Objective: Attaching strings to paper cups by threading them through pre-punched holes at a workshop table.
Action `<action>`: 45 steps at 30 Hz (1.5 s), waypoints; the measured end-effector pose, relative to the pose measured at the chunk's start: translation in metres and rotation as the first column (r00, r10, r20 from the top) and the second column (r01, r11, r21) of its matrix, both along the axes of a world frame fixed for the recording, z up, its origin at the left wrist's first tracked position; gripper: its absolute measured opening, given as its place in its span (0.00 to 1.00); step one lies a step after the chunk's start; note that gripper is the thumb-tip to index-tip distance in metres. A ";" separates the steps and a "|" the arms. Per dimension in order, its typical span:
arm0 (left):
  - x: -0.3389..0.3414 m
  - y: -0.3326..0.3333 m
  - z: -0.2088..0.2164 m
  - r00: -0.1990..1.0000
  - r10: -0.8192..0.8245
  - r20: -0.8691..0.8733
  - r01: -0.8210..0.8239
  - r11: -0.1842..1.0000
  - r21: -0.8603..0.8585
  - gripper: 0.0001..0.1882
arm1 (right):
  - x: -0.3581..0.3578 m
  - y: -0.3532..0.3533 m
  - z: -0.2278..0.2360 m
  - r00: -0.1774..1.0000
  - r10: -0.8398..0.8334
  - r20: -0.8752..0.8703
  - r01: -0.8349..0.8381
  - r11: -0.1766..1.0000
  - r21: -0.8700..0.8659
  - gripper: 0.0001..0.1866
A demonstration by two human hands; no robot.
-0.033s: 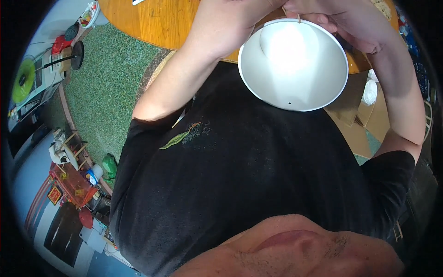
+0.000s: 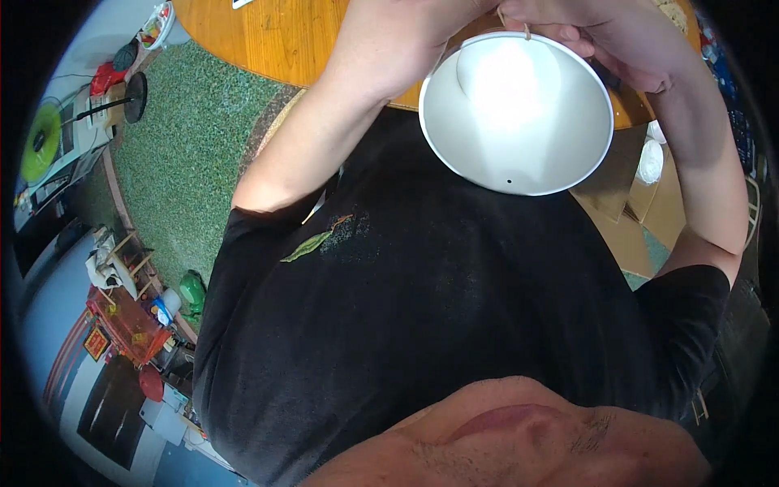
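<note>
A white pail [image 2: 462,146] is tipped so its open mouth and bright inside face up toward me, above the front of my black shirt. A small dark hole shows near its lower rim. At the far rim a thin tan cord [image 2: 527,32] runs over the edge. My right hand [image 2: 580,28] is closed at that rim, with thumb and finger pinching the cord and other fingers curled behind the pail. My left hand [image 2: 446,12] reaches in from the other side close to the cord. Its fingertips are cut off by the upper edge of the picture.
A wooden table [image 2: 268,40] lies beyond the pail, with cardboard [image 2: 625,195] below it on the right. Green speckled floor [image 2: 195,122] spreads to the left. A fan [image 2: 42,140] and a red shelf [image 2: 130,321] with assorted items stand along the left side.
The fingers and the cord at the far rim have shifted very slightly. The pail stays almost in the same place.
</note>
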State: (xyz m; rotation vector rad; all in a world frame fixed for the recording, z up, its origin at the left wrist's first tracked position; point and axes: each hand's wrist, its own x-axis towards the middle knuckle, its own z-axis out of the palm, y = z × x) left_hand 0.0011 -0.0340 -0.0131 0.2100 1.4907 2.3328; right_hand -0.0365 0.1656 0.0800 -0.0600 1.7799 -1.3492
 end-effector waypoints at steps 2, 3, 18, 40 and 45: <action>-0.001 0.004 0.010 0.999 0.021 0.035 -0.021 1.000 -0.007 0.03 | 0.003 0.001 0.001 1.000 -0.011 -0.008 0.011 1.000 -0.006 0.07; -0.001 0.006 0.013 0.997 0.042 0.068 -0.041 0.999 -0.017 0.03 | 0.004 0.002 0.001 1.000 -0.022 -0.018 0.021 1.000 -0.014 0.07; -0.002 0.018 0.028 0.990 -0.105 0.099 0.116 0.986 -0.116 0.10 | -0.003 0.027 -0.100 0.997 0.054 -0.060 -0.070 0.211 -0.975 0.08; 0.005 0.023 0.023 0.998 -0.055 0.017 0.056 0.991 -0.124 0.10 | 0.016 0.028 -0.091 0.913 -0.325 -0.246 -0.237 0.067 -0.969 0.04; 0.012 0.026 0.030 0.995 -0.025 -0.098 0.006 0.981 -0.193 0.09 | 0.044 0.040 -0.026 0.753 -0.236 -0.614 0.200 0.971 -0.128 0.03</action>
